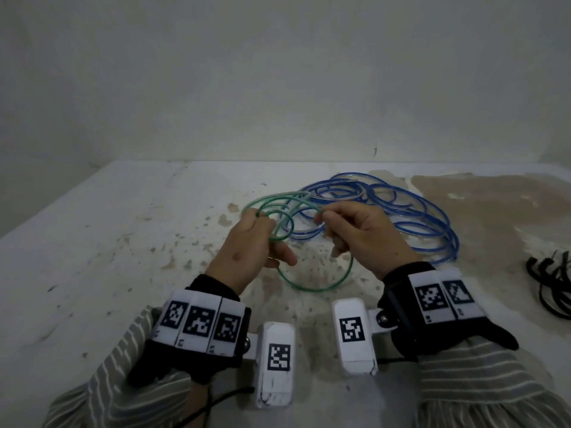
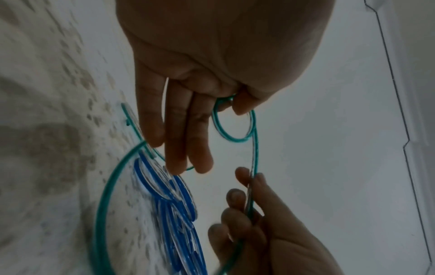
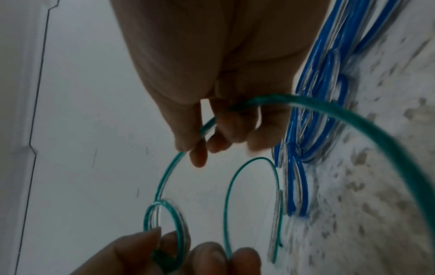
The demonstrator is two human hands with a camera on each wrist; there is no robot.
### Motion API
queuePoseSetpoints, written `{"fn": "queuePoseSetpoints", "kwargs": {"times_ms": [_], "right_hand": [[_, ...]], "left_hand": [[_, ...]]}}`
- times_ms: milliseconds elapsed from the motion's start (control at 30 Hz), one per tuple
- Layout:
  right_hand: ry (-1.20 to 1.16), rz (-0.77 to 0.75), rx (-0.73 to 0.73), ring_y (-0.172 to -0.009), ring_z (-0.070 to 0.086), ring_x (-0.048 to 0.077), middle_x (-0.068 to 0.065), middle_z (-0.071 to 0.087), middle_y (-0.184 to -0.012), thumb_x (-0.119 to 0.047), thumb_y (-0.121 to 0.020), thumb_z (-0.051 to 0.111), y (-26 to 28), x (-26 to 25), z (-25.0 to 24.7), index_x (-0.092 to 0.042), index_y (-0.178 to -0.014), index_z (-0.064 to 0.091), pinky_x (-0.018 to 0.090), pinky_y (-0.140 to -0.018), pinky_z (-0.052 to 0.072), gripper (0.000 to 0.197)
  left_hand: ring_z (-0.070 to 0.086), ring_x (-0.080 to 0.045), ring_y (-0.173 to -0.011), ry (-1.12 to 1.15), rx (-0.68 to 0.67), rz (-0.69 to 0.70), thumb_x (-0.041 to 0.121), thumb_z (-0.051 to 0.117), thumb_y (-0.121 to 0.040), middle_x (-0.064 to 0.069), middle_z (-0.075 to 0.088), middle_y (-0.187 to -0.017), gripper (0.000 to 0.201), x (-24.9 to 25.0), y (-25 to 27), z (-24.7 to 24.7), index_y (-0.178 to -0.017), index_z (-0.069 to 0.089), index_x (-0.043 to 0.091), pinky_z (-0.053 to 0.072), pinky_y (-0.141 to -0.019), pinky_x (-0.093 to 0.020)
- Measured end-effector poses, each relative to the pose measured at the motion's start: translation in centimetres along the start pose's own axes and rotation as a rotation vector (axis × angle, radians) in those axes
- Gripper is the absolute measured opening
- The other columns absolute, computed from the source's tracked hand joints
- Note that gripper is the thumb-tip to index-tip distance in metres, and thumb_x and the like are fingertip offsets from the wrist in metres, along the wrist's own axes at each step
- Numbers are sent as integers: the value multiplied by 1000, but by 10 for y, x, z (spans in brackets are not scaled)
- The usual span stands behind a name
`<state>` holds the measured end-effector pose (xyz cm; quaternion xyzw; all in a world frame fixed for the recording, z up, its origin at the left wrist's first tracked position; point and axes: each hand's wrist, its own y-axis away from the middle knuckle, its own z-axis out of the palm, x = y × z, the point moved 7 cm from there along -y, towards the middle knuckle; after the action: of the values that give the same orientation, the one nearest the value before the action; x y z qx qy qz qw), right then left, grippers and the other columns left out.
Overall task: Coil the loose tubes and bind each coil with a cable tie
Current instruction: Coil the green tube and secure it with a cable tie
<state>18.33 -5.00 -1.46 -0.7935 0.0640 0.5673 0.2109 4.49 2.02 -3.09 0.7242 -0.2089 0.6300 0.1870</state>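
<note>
While both hands hover above the table point(image 1: 92, 242), the left hand point(image 1: 247, 251) pinches a small loop of the green tube point(image 1: 318, 284) between thumb and forefinger, its other three fingers point(image 2: 176, 148) stretched out nearly straight. The right hand point(image 1: 364, 239) has its fingers curled round the same tube a little further along, with the thumb and forefinger tips nipping it where it leaves the small loop. From the two grips the green tube hangs in a wide arc toward the near edge, and more of its loops run to the far left, where one seems to cross over the blue tube point(image 1: 417, 217), though the wrist views are too blurred to be sure they touch. The blue tube lies in a loose, untied heap on the table just beyond the hands and to the right. At the far right edge sits a bunch of black cable ties point(image 1: 553, 285), well apart from both tubes. The tabletop is white with brown patches of worn paint.
</note>
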Motion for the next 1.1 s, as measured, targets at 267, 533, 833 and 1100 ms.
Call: {"fn": "queuePoseSetpoints", "kwargs": {"times_ms": [267, 533, 833, 1100], "right_hand": [[-114, -2, -90, -49, 51, -4, -2, 60, -68, -7, -88, 56, 6, -8, 15, -17, -87, 60, 15, -48, 39, 10], [-233, 8, -76, -45, 38, 9, 13, 60, -72, -9, -88, 57, 7, -9, 21, -11, -80, 59, 20, -43, 29, 8], [-85, -15, -34, -43, 45, 4, 1, 59, -57, -2, -87, 57, 3, -2, 13, -16, -81, 66, 17, -43, 35, 17], [-31, -87, -20, -45, 47, -1, -7, 62, -58, -5, -85, 60, 6, -11, 9, -17, -83, 68, 14, -46, 37, 15]], "left_hand": [[64, -18, -68, -43, -28, 5, 36, 32, -98, -3, 67, -66, 23, 0, 6, 7, -91, 52, 25, 44, -69, -35], [61, -16, -76, -108, -55, -57, 38, 33, -98, -3, 61, -86, 31, -8, 7, 16, -93, 56, 17, 47, -70, -34], [63, -8, -66, -3, -59, 179, 11, 59, -87, -1, 68, -74, 14, 14, 8, 5, -99, 59, 17, 49, -57, -18], [69, -12, -65, -47, -216, 101, 6, 70, -75, -7, 73, -71, 12, 9, 11, 4, -84, 69, 13, 53, -59, -20]]}}
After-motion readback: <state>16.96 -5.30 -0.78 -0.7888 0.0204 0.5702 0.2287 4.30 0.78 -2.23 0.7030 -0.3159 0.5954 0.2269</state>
